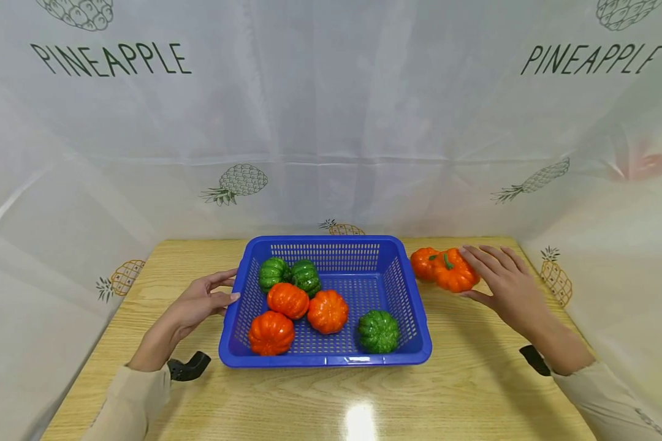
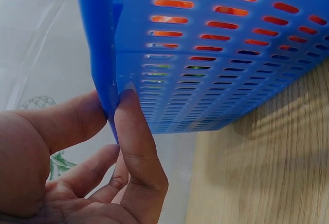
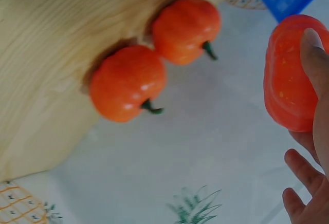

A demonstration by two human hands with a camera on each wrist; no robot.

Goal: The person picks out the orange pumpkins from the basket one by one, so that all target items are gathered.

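- Key relation: held orange pumpkin (image 1: 456, 271) sits just off the basket's right side, toward the desk's far right corner; basket (image 1: 325, 360) lies leftward of it, on the person's left.
- Right grip (image 1: 507, 285) is clearly the nearer hand; fingers and thumb clamped on that pumpkin from its right side.
- Pumpkin is squat; right wrist view shows its long axis roughly along that view's vertical. Looks raised off the desk (image 1: 474, 392), judging by its size there; height uncertain.
- Left grip (image 1: 198, 300) pinches the basket's left rim, thumb and finger together on it. Basket's long axis runs parallel to the desk's far edge.
- Count, baskets: one, blue.
- Count, inside: three green pumpkins (image 1: 378, 331), two at far left, one at near right; three orange pumpkins (image 1: 328, 311), left to middle.
- Count, outside: one held, plus two loose pumpkins (image 3: 128, 82) near the desk's far edge in right wrist view. Head view shows only two of these three; third probably hidden.
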